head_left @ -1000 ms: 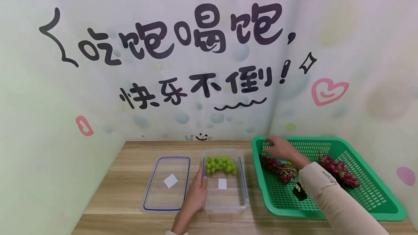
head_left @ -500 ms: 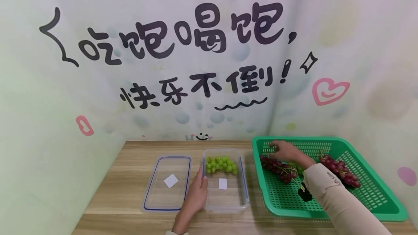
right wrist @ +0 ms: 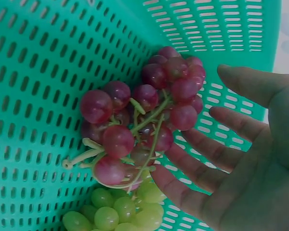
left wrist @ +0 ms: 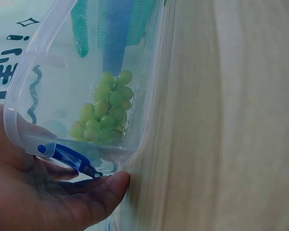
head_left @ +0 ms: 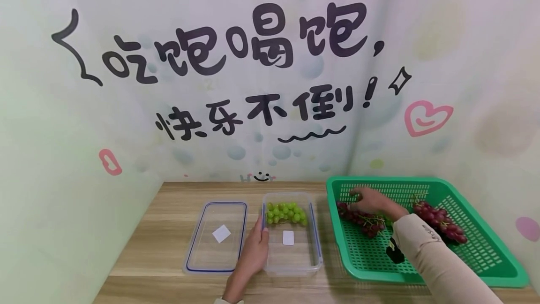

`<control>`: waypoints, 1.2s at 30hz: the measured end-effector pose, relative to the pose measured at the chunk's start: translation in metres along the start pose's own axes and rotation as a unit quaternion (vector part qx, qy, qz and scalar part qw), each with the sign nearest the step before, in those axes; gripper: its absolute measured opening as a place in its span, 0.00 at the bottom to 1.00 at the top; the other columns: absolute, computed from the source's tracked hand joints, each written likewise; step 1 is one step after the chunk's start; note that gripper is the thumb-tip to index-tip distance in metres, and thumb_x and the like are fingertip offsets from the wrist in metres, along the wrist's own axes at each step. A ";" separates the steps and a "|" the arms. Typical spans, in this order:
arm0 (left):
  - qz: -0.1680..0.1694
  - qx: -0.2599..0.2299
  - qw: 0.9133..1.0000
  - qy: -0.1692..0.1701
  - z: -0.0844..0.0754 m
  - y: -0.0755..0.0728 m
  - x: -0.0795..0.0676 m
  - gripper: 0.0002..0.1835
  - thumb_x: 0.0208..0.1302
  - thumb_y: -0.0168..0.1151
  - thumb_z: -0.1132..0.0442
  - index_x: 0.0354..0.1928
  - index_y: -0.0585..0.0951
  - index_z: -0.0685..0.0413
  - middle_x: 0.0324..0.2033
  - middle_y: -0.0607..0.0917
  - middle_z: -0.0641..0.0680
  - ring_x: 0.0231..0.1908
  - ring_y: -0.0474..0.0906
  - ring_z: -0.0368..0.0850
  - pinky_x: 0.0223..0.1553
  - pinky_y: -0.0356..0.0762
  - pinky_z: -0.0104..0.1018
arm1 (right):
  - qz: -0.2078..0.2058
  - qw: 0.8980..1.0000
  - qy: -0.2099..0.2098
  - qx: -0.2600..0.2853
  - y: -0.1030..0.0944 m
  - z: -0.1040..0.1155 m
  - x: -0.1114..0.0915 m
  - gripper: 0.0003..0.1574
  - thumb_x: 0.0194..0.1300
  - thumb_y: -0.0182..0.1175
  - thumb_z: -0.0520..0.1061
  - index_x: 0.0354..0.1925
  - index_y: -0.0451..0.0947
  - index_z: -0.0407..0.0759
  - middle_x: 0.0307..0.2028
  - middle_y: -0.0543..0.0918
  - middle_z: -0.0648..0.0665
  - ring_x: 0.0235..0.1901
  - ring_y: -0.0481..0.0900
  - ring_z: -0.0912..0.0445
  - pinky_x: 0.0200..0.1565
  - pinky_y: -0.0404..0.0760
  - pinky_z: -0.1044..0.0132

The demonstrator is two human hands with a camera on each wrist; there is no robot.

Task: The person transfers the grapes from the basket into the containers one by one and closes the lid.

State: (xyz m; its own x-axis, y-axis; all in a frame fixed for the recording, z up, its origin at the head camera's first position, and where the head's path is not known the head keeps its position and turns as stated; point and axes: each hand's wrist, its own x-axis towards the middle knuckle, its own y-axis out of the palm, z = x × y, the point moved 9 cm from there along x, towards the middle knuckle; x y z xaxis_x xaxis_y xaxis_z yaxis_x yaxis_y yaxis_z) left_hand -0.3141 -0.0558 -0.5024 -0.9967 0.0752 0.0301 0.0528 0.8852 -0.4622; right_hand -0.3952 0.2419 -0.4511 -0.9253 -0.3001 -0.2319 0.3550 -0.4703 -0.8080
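Note:
My left hand (head_left: pixel 254 248) holds the left side of a clear plastic food container (head_left: pixel 317 247), its thumb at the rim and its fingers along the outer wall, by a blue-edged latch (left wrist: pixel 70 156). A bunch of green grapes (head_left: pixel 287 213) lies at the container's far end. Inside the green basket my right hand (head_left: pixel 371 201) is lowered over a bunch of red grapes (right wrist: pixel 149 110). Its fingers are spread and nearly straight along one side of the bunch; whether the fingertips touch it is unclear. Green grapes (right wrist: pixel 125 209) show beside the red bunch.
The green plastic basket (head_left: pixel 354 271) fills the right side of the wooden table (head_left: pixel 143 243). Another bunch of red grapes (head_left: pixel 438 222) lies on its right. A clear lid (head_left: pixel 211 257) with a blue seal lies left of the container. A printed wall (head_left: pixel 236 158) closes the back.
In the basket, my right hand has shifted a little right and down toward the left red bunch. My left hand and the container have stayed in place.

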 end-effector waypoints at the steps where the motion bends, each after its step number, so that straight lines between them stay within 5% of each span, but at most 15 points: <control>1: 0.000 -0.001 1.000 -0.001 0.000 0.000 0.000 0.27 0.72 0.34 0.59 0.68 0.47 0.62 0.65 0.54 0.68 0.64 0.50 0.62 0.61 0.50 0.57 | 0.003 1.000 0.001 0.000 0.001 -0.001 0.001 0.31 0.61 0.57 0.47 0.57 0.65 0.32 0.50 0.72 0.29 0.47 0.72 0.39 0.40 0.77 0.50; 19: 0.001 -0.010 1.000 0.003 0.000 0.000 0.000 0.27 0.72 0.35 0.61 0.68 0.48 0.63 0.65 0.54 0.67 0.64 0.50 0.61 0.61 0.52 0.58 | 0.028 0.999 0.021 0.018 0.018 -0.010 -0.002 0.36 0.56 0.62 0.45 0.60 0.63 0.32 0.57 0.66 0.28 0.53 0.66 0.36 0.46 0.72 0.44; 36: 0.004 -0.013 1.000 -0.005 0.001 0.000 0.000 0.27 0.72 0.34 0.60 0.68 0.47 0.62 0.65 0.54 0.67 0.64 0.50 0.61 0.61 0.51 0.58 | 0.018 0.998 0.026 -0.046 0.021 -0.012 -0.002 0.41 0.47 0.68 0.38 0.59 0.64 0.33 0.54 0.69 0.28 0.51 0.68 0.34 0.41 0.76 0.47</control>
State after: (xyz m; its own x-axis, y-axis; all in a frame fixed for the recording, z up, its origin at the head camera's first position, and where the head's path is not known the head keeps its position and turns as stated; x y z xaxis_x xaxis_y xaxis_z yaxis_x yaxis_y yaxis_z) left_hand -0.3139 -0.0562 -0.5032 -0.9968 0.0777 0.0165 0.0626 0.8958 -0.4400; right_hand -0.3875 0.2426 -0.4738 -0.9189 -0.2713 -0.2864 0.3757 -0.3804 -0.8451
